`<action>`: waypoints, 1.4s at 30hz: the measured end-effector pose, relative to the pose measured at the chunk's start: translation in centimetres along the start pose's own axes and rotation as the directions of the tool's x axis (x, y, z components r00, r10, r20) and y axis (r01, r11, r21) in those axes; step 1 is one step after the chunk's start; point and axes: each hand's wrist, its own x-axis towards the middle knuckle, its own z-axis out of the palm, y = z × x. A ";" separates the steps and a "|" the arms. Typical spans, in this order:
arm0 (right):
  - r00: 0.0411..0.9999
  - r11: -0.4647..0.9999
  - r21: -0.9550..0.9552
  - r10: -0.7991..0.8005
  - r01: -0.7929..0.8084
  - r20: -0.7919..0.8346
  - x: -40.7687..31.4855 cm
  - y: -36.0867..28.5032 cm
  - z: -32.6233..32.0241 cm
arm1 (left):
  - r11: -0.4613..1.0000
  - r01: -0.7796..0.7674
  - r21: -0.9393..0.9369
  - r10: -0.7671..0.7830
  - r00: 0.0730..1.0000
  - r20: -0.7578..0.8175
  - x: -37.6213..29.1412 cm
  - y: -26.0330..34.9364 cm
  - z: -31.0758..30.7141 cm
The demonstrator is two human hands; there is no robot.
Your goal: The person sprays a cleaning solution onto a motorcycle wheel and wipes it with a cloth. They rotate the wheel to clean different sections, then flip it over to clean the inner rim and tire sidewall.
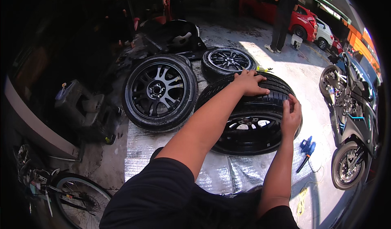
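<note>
A black car tire on its rim stands tilted in front of me on a silver foil mat, its hollow rim side towards me. My left hand rests with spread fingers on the tread at the top. At the tire's right side is my right hand, fingers raised and slightly curled; whether it touches the rubber I cannot tell. Left of this tire is a wheel with a black multi-spoke alloy rim, face up. Behind lies another spoked wheel. Neither hand grips anything.
A blue and black power tool with a cord lies right of the mat. A motorcycle stands at the right, a bicycle lower left, a dark plastic step stool at left. Beyond are a person, a white bucket and cars.
</note>
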 end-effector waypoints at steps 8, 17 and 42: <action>0.989 0.868 -0.494 0.109 -0.047 0.097 4.8 2.2 1.6 | 0.985 -0.159 0.065 0.153 0.984 0.094 -0.7 -2.1 -1.8; 0.993 0.932 -0.352 -0.110 0.089 -0.040 4.3 5.2 0.9 | 0.836 -0.047 -0.547 0.140 0.982 0.130 7.7 -15.6 1.3; 0.873 0.800 -0.396 0.487 -0.450 -0.008 11.4 15.0 -6.3 | 0.897 0.273 -0.348 -0.177 0.943 0.283 8.7 0.0 3.0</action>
